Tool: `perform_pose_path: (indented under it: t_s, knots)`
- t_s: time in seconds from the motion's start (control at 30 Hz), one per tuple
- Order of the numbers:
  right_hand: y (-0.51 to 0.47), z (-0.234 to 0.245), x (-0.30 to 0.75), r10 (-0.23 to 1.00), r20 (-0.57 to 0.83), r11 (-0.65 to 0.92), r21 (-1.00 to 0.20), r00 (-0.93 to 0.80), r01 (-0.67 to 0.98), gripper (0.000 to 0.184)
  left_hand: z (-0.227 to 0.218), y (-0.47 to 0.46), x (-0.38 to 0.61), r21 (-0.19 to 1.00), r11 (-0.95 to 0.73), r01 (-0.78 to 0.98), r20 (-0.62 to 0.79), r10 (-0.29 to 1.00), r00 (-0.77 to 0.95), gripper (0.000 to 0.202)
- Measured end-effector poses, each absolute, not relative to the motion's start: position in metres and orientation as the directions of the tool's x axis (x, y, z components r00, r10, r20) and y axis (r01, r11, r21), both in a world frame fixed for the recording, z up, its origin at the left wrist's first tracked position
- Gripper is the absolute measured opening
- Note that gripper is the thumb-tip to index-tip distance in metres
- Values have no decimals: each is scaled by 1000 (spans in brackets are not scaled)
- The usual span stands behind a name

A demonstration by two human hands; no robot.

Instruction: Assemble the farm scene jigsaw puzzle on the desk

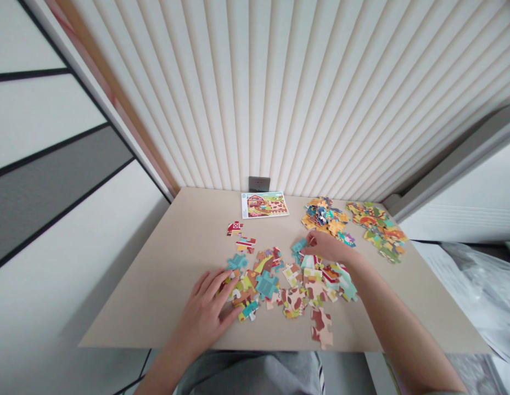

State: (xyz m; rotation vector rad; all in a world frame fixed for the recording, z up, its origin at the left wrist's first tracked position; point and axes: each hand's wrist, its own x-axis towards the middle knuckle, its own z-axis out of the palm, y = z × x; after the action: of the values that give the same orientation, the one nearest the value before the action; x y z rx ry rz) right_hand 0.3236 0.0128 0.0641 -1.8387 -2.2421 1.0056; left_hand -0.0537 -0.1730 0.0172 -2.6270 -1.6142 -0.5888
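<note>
My left hand (207, 304) rests palm down at the left edge of a loose heap of jigsaw pieces, its fingers spread and the tips touching green and brown pieces (244, 282). At the far right of the heap, my right hand (325, 246) has thumb and fingers drawn together at a teal jigsaw piece (298, 248); the fingers partly cover their grip. Between the hands lie another teal piece (267, 284), a brown-spotted cow piece (293, 300) and several overlapping others. One brown and pink piece (321, 327) sits apart near the front edge.
A farm picture card (265, 204) lies at the back of the table (168, 263), below a dark wall socket (259, 184). Two red barn pieces (235, 227) are in front of it. An orange and blue pile (325, 215) and a green-orange group (378, 227) lie at right.
</note>
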Motion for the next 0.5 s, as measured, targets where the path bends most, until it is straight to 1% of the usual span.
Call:
perform_pose_path:
  t_s: [0.17, 0.3, 0.43, 0.5]
  knots:
    - [12, 60, 324, 924, -267, 51, -626, -275, 779, 27, 19, -170, -55, 191, -465, 865, 294, 867, 402, 46]
    - [8, 56, 327, 945, -197, 40, -723, -262, 690, 23, 18, -170, -62, 176, -474, 863, 318, 857, 405, 45]
    - [6, 53, 333, 968, -100, 64, -787, -230, 613, 25, 18, -172, -61, 176, -511, 841, 321, 838, 442, 46]
    - [4, 54, 333, 982, -19, 92, -819, -187, 566, 26, 18, -172, -59, 173, -529, 831, 318, 828, 461, 43]
